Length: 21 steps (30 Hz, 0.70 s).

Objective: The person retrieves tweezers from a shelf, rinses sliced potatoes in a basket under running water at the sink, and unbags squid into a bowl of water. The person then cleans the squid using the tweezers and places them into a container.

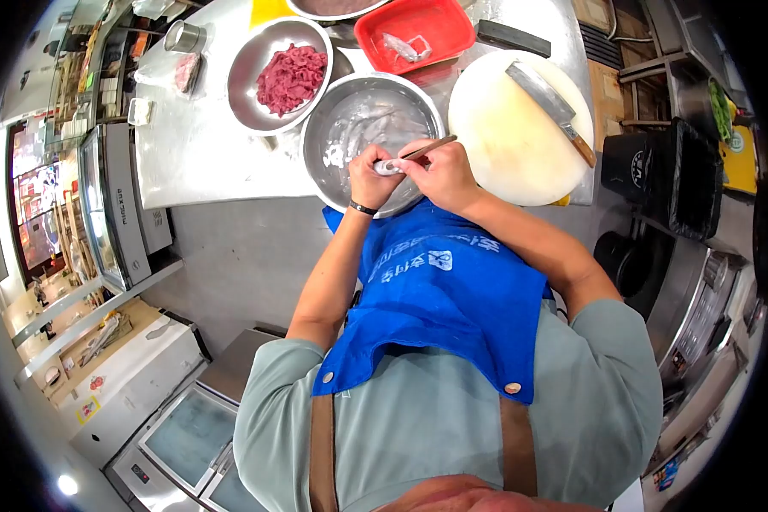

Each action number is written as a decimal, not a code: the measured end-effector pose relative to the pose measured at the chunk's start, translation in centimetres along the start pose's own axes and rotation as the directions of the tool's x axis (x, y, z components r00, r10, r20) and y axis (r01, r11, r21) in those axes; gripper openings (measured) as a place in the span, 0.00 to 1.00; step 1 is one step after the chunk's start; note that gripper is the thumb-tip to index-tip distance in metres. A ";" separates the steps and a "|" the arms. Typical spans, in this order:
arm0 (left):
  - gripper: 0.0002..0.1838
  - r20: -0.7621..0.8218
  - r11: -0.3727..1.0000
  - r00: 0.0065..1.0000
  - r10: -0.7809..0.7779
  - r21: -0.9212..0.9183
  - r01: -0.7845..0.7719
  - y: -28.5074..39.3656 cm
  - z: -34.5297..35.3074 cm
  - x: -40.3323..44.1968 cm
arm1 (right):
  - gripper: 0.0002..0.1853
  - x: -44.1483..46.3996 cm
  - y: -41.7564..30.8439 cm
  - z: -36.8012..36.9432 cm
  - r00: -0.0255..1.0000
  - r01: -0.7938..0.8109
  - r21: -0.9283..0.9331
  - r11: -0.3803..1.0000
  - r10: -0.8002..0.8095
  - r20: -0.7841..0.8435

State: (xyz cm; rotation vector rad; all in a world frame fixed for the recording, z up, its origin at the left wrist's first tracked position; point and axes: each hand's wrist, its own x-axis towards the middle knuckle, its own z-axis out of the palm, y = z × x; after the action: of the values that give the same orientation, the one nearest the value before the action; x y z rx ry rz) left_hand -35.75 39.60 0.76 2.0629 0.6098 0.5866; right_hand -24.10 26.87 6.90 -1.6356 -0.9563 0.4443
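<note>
My left hand (369, 181) is closed around a small, pale silvery piece (387, 167) that looks like fish or squid, over the near side of a steel bowl (310, 162). My right hand (445, 177) grips a slim brownish tool (429, 148), perhaps a small knife, and its fingers meet the pale piece. The tool's working end is hard to make out. In the bowl, long pale pieces (382, 124) lie in greyish liquid. A black band circles my left wrist.
Left of the bowl, a second steel bowl (241, 94) holds dark red sliced meat (292, 78). A red tray (371, 34) is behind. To the right, a cleaver (542, 92) rests on a round cutting board (508, 162). A dark bar-shaped object (512, 38) and a metal cup (184, 37) also stand on the table.
</note>
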 end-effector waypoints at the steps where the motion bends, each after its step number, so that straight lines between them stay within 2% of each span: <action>1: 0.17 -0.004 1.000 1.000 -0.001 0.000 0.001 0.0 0.0 -0.1 | 0.06 -0.1 -0.1 0.0 1.000 0.002 -0.001 1.000 -0.002 0.004; 3: 0.18 0.012 0.998 0.998 -0.056 -0.020 0.056 0.0 -0.2 0.0 | 0.04 -0.1 -0.3 0.0 0.987 -0.158 0.185 0.970 0.160 0.003; 4: 0.18 0.006 0.998 0.998 -0.057 -0.020 0.057 0.1 -0.3 0.0 | 0.04 -0.2 -0.5 -0.1 0.988 -0.155 0.184 0.971 0.157 0.007; 6: 0.18 0.010 1.000 1.000 -0.015 0.007 0.015 0.6 -0.7 0.3 | 0.05 -0.1 -0.8 -0.1 0.968 -0.234 0.319 0.919 0.251 -0.014; 7: 0.18 0.004 1.000 1.000 -0.017 0.007 0.017 0.7 -0.8 0.3 | 0.05 -0.1 -1.0 -0.2 0.969 -0.232 0.318 0.919 0.248 -0.008; 9: 0.17 0.044 0.998 0.997 -0.063 0.022 0.062 0.8 -1.1 0.4 | 0.04 0.0 -1.2 -0.3 0.966 -0.234 0.433 0.871 0.258 0.004; 12: 0.18 0.040 1.000 0.999 -0.019 0.026 0.018 0.6 -1.3 0.5 | 0.03 0.1 -1.2 -0.6 0.954 -0.279 0.480 0.831 0.296 0.042; 16: 0.17 0.035 0.999 0.999 -0.034 0.025 0.033 -0.2 -1.2 0.3 | 0.03 0.2 -0.8 -0.7 0.954 -0.283 0.466 0.838 0.295 0.048; 18: 0.16 0.034 0.996 0.996 -0.087 -0.020 0.088 -0.7 -1.2 0.0 | 0.04 0.6 -1.3 -0.9 0.948 -0.289 0.526 0.800 0.315 0.042; 21: 0.14 0.054 0.985 0.986 -0.156 -0.066 0.160 -1.5 -1.1 -0.4 | 0.05 1.3 -2.3 -1.2 0.963 -0.246 0.493 0.834 0.266 0.031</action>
State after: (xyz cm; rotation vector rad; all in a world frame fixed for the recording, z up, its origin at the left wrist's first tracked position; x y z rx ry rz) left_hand -37.09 40.80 -0.05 1.9366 0.7070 0.4577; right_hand -23.24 27.20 9.63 -1.2923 -0.5278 0.7709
